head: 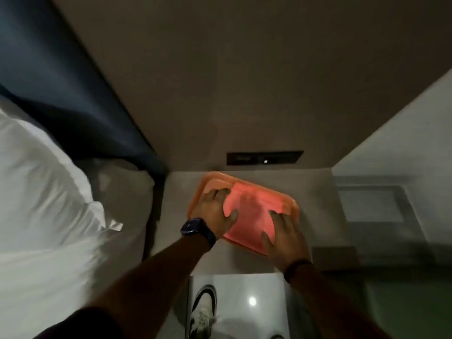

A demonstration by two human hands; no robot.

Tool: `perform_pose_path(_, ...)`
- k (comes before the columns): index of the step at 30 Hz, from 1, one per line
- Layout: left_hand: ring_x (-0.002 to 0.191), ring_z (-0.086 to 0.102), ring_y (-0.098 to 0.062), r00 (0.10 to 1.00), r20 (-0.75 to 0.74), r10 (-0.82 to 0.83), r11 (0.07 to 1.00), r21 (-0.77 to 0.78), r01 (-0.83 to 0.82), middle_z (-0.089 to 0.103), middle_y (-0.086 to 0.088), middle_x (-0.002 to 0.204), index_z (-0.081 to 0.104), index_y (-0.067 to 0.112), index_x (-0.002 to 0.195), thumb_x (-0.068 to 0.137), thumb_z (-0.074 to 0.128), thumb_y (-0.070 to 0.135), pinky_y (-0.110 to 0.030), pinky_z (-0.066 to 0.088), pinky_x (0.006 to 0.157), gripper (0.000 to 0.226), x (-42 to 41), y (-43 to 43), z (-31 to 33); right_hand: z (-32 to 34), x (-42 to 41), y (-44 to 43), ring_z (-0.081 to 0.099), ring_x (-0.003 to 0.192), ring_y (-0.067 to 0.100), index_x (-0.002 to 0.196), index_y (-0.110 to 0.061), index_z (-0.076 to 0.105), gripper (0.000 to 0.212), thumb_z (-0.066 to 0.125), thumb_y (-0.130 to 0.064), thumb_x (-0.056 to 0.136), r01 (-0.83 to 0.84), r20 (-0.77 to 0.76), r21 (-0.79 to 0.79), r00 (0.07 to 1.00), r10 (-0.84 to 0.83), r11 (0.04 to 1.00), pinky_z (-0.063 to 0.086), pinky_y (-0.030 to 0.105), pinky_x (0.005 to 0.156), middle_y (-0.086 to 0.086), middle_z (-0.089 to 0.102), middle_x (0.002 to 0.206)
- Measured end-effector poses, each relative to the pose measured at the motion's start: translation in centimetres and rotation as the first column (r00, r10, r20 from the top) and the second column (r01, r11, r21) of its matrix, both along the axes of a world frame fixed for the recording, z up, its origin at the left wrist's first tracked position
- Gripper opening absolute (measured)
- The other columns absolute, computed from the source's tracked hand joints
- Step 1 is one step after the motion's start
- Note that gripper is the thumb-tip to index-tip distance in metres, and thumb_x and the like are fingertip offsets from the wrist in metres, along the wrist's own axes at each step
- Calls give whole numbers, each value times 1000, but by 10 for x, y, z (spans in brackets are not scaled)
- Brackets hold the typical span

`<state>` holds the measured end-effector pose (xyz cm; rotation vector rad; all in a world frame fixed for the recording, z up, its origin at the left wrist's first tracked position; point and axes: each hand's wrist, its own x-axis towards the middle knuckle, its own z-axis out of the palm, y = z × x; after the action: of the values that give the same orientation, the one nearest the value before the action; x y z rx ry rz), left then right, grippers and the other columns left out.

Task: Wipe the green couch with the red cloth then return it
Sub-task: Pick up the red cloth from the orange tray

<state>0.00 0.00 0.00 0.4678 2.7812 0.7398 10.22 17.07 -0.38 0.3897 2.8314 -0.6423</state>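
Both your hands lie spread, palms down, on the red cloth [252, 211] in the orange tray [208, 179]: left hand [215, 210] at nine o'clock, right hand [283, 237] at five.

The scene is dim and grainy, with soft motion blur throughout. The red cloth [252, 211] under the fingers [221, 193] glows overexposed, its folds washed out. Below the fingers, a ceiling-light glare spot [252, 301] shines on the glossy floor. The white bedding [41, 182] left of them smears; straight edges bow toward the frame's borders.
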Motion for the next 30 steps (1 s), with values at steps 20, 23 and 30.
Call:
perform_pose_path(20, 100, 57, -34, 620, 545, 564, 825, -375, -422, 61, -15, 107, 53, 12, 105, 90, 34, 57, -48, 43, 93, 51, -26, 38, -155, -100, -11, -10, 47, 117, 34, 139, -12, 36, 53, 57, -25, 92, 226, 67, -142, 974, -219, 964, 47, 51, 94, 17, 46, 135)
perform_pose_path(23, 91, 61, -32, 856, 393, 335, 941, -189, -282, 67, -9, 100, 61, 22, 98, 88, 50, 39, -38, 48, 82, 23, -21, 59, -112, -86, -24, 9, 44, 120, 34, 140, -12, 34, 53, 55, -18, 92, 205, 23, -142, 979, -204, 969, 43, 51, 98, 17, 43, 138)
perform_pose_path(30, 77, 61, -32, 936, -158, -315, 925, 168, 340, 70, -11, 83, 73, 14, 87, 68, 75, -1, -32, 47, 70, 25, 5, 105, 10, -15, -30, 86, 25, 137, 33, 143, -25, 32, 75, 67, -25, 75, 13, -180, -25, 984, -18, 1000, 26, 50, 107, 15, 33, 148)
